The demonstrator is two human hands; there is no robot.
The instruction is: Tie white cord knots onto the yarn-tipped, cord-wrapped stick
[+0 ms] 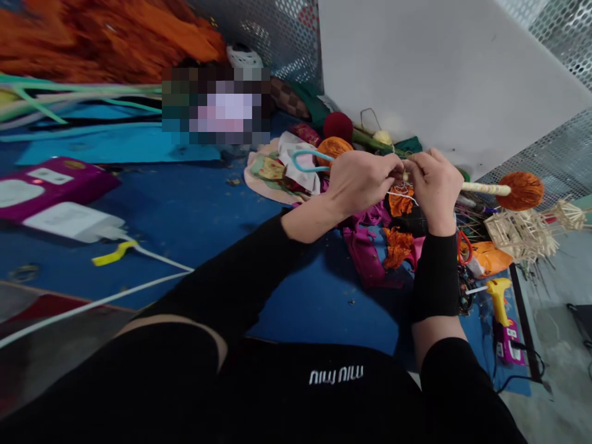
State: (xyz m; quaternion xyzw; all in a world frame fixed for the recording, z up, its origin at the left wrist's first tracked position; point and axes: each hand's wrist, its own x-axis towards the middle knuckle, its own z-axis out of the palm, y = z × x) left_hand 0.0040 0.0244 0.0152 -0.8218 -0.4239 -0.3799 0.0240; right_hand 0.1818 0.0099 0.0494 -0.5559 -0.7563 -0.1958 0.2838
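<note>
My left hand [363, 179] and my right hand [432, 185] meet above a blue mat [194, 216], fingers pinched together around the near end of a pale stick [485, 188]. The stick points right and ends in an orange pom-pom ball [525, 190]. White thread [404, 196] hangs loose just under the pinch. A teal scissor handle loop [305, 159] pokes out beside my left hand. Below the hands lie orange fabric scraps [398, 243] and magenta cloth [365, 246].
A yellow glue gun [499, 299] lies at the right edge of the mat, beside a small stick-built frame [520, 234]. A dark red ball [337, 125] and an orange ball [333, 148] sit behind. A magenta power strip [50, 185] with white adapter and cable lies left. Orange fabric [106, 37] is piled at the back.
</note>
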